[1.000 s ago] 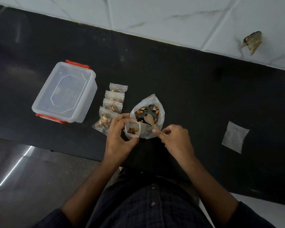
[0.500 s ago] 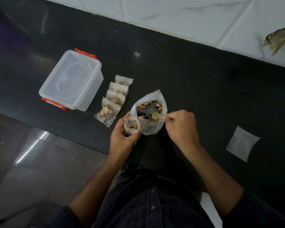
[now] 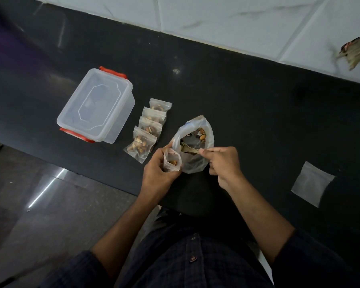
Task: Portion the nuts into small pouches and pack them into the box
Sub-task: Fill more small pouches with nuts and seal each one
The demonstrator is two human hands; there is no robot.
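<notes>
Finding no readable text, label, brand, number or sign anywhere: nothing printed on the clear box (image 3: 96, 104) or its lid, on the filled pouches (image 3: 148, 127), on the large nut bag (image 3: 192, 142), or on the empty pouch (image 3: 312, 182); showing only blurred colours, too indistinct to read, on the crumpled wrapper (image 3: 356, 51) by the wall

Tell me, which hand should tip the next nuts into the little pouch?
The right hand, probably: it already holds the spoon inside the big nut bag, while the left hand holds the little pouch open beside it.
</notes>
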